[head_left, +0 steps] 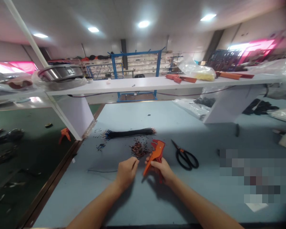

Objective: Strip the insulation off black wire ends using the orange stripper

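My right hand (164,170) is closed around an orange and red wire stripper (156,152), its head pointing up and away from me. Just left of it, my left hand (126,173) is closed in a pinch. From behind that hand a thin dark wire (102,171) runs out to the left, and the grip on it is hidden by the fingers. Beyond both hands lies a small heap of copper-coloured and dark scraps (139,149). A bundle of black wires (130,133) rests lengthwise behind the heap. To the right of the stripper are black-handled scissors (186,159).
A white raised shelf (124,84) crosses the far side of the blue-grey table (200,197), carrying a metal bowl (62,73) and orange tools (181,78). Another orange tool (64,135) lies on the green surface at left. Plastic bags (193,108) sit under the shelf.
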`<state>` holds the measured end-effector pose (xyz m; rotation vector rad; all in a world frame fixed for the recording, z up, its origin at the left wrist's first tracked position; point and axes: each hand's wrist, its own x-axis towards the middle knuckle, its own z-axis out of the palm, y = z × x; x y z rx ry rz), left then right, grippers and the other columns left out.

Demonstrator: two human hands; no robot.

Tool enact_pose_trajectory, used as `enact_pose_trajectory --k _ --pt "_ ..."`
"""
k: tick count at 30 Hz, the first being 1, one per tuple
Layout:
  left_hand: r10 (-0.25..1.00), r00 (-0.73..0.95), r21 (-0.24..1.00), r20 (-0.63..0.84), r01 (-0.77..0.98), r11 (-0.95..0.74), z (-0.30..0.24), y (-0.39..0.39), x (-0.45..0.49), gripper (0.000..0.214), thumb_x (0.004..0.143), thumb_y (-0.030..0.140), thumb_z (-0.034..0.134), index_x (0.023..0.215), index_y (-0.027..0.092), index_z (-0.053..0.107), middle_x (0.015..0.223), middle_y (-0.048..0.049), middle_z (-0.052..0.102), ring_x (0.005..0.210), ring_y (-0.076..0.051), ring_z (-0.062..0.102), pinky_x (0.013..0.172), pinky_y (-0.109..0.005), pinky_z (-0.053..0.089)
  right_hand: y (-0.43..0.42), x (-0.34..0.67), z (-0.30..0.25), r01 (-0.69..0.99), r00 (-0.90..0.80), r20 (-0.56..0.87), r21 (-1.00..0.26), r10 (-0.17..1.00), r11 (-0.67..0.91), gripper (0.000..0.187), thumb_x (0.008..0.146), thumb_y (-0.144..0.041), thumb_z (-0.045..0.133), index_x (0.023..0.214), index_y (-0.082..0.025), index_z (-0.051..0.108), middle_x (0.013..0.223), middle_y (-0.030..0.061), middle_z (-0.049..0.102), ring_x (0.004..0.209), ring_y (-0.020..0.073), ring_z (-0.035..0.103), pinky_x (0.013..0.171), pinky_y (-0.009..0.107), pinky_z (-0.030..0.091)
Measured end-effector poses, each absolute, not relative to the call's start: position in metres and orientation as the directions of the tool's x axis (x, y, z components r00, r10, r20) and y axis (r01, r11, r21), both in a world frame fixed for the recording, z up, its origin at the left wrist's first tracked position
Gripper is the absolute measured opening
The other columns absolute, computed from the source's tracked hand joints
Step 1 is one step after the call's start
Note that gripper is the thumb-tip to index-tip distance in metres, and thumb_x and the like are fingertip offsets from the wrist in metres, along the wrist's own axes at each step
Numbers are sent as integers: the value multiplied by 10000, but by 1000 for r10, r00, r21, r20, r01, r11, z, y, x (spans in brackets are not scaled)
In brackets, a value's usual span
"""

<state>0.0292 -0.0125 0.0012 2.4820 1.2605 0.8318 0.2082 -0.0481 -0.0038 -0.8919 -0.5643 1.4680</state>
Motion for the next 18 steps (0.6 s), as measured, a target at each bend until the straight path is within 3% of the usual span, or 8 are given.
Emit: enact_pose_trajectory --k 6,11,18 --pt "730 616 428 297 597 -678 5 -19 30 324 934 277 331 713 191 551 667 -8 602 605 -107 529 587 -237 319 -66 201 -9 -418 -29 -132 -899 991 -132 407 565 -227 814 895 -146 592 870 81 682 751 210 659 764 383 511" --pt "677 678 382 286 567 -730 5 -22 32 337 941 286 311 731 196 559 686 -14 618 621 -115 545 586 -253 316 -71 197 -12 -281 63 -113 -955 992 -91 405 592 -281 803 928 -177 602 869 57 669 833 228 642 835 396 480" --pt "618 707 286 344 548 -786 7 -28 34 292 927 260 327 757 205 558 695 -27 618 636 -129 565 581 -265 331 -71 201 -9 -233 117 -89 -971 989 -59 357 622 -298 779 908 -175 605 876 52 649 848 221 614 847 380 470"
